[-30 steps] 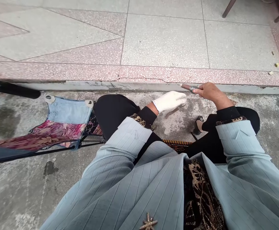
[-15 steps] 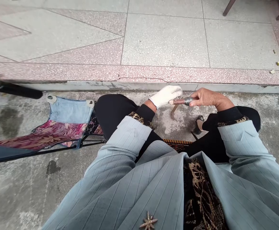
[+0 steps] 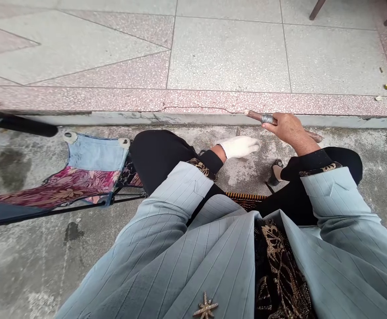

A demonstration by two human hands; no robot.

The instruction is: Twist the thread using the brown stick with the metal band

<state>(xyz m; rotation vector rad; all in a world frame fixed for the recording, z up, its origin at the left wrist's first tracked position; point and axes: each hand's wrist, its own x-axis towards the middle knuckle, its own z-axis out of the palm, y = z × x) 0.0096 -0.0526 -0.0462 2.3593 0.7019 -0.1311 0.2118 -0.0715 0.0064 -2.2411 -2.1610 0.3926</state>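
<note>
My right hand point(image 3: 289, 128) is bare and closed round a brown wooden stick point(image 3: 253, 114). Grey metal wire point(image 3: 267, 118) is wound round the stick beside my thumb. One pale end of the stick points left over the step's edge, and its other end shows past my wrist. My left hand point(image 3: 240, 146), in a white glove, is lower and to the left, with its fingers pressed together and apart from the stick. Short bits of a brown piece point(image 3: 238, 131) show just above and below the glove; the glove hides most of it.
A speckled tile step point(image 3: 228, 55) with a cracked edge point(image 3: 196, 108) runs in front of me. On my left stands a folding chair point(image 3: 94, 153) with denim and flowered cloth. A black bar point(image 3: 27, 124) juts in at far left. A shoe point(image 3: 275, 172) shows by my right leg.
My right hand has lifted the stick up and away from my gloved left hand, to the step's edge. My left hand has dropped lower. The curved brown piece below the stick is now mostly hidden.
</note>
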